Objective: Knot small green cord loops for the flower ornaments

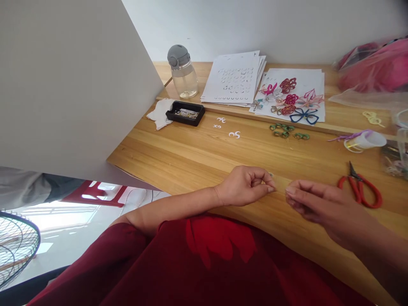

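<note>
Over the front of the wooden table (191, 161), my left hand (248, 185) is closed in a pinch, its fingertips pointing right. Facing it across a small gap, my right hand (314, 202) also pinches with thumb and forefinger. What either hand holds, if anything, is too fine to make out. A tiny pale piece shows just behind my left fingertips. Red-handled scissors (360, 187) lie right of my right hand. Farther back are green looped pieces (282, 130) and white crescent-shaped paper cut-outs (235, 134).
A black tray (185, 119) of small beads sits by a white cloth (161, 114) and a water bottle (183, 74). Behind are paper sheets (229, 80) and colourful looped flowers (288, 100). A translucent cup (365, 141) lies at right, below a plastic bag (376, 72). A partition (63, 85) stands left.
</note>
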The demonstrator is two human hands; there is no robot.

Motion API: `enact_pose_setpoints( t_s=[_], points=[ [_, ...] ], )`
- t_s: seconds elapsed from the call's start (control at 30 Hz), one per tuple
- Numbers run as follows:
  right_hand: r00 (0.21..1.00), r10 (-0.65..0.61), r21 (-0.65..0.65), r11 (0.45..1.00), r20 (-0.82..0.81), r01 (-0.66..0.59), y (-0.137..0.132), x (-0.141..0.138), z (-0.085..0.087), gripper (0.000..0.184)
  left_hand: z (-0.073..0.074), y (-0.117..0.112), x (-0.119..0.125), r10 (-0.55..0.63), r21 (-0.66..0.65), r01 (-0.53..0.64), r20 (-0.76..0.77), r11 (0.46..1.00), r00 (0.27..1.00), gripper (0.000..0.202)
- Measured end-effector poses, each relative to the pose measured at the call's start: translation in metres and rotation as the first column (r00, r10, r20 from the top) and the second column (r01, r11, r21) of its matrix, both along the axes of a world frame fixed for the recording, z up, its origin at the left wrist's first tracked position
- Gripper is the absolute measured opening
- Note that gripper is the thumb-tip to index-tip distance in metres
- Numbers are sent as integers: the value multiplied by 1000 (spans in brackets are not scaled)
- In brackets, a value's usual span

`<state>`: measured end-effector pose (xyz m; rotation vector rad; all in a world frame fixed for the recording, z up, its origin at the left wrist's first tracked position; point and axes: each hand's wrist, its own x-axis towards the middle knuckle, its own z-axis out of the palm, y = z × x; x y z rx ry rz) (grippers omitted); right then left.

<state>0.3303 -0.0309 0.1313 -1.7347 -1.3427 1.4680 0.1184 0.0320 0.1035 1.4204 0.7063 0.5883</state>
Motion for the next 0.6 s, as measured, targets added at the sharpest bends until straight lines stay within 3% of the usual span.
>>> enact_pose_setpoints(
  t_s=[0.07,0.13,0.23,0.3,0.33,0.37,0.43,0.5,0.53,0.6],
  points=[
    [948,-144,-354,934,-284,36,0,-4,1,57,0,-1,0,0,60,0,6,998,1000,30],
    [899,-226,-444,895,-375,40,0,-4,-1,60,-1,-1,0,12,77,-10,-19,997,1000,30],
    [951,-135,-242,968,-278,66,-2,0,-6,55,-2,0,1,48,43,-46,-62,998,997,33],
    [1000,-1,73,997,-29,3,-4,4,-9,48,-1,1,1,65,7,-64,-64,998,996,36],
    [990,34,266,961,138,-70,-5,6,-10,43,-1,1,1,69,-11,-70,-61,998,996,37],
    [953,27,444,880,303,-166,-6,8,-11,38,0,1,1,68,-32,-70,-59,997,996,39],
    [846,-73,683,629,528,-372,-6,9,-12,28,1,2,1,58,-72,-62,-60,995,997,43],
    [765,-147,740,418,627,-526,-5,9,-12,16,1,2,1,41,-98,-47,-65,994,997,46],
    [737,-160,734,359,657,-577,-4,9,-12,13,0,2,1,35,-107,-42,-64,993,997,47],
    [699,-171,712,309,694,-631,-3,9,-10,12,-1,1,1,28,-117,-35,-57,992,998,48]
  ],
)
